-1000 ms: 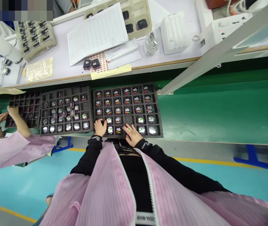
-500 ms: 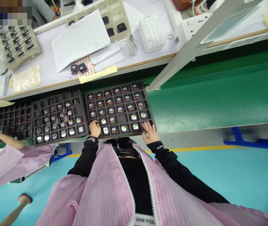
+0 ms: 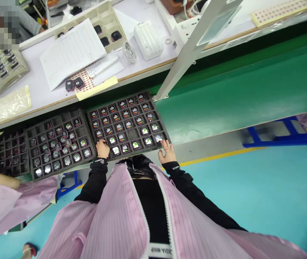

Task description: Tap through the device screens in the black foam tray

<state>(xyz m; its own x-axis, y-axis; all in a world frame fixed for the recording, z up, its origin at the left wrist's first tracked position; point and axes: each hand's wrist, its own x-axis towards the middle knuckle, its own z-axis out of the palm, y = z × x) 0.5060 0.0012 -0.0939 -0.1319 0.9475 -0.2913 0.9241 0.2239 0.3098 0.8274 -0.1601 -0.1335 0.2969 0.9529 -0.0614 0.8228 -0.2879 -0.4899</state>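
Head view: two bare hands at the near corners of a compartment tray

A rectangular, dark grey foam tray (image 3: pixel 133 135), divided into square compartments, lies along the near edge of the green-topped desk (image 3: pixel 237 93). It bears rows of small, rounded-square devices (image 3: pixel 128 124) with glassy screens; the far rows show white lettering over a coloured stripe, several nearer ones green-and-white panels. At the tray's near left corner, the left hand (image 3: pixel 102 148) has its fingers curled over the compartments; whether they pinch a device cannot be told. At the near right corner, the right hand (image 3: pixel 167 153) is spread, its fingertips just beside the reflective corner device; contact cannot be made out. Just beside the tray's left edge lies a second grey foam tray (image 3: pixel 66 117), its devices partly heaped near the middle. Beyond the far edge, a white raised shelf (image 3: pixel 37 97) carries white lined paper (image 3: pixel 72 52), two black square units (image 3: pixel 79 83) and a white plastic block (image 3: pixel 148 41). Farther left, a co-worker's pink sleeve (image 3: pixel 1 196) shows near a third dark tray (image 3: pixel 24 168).
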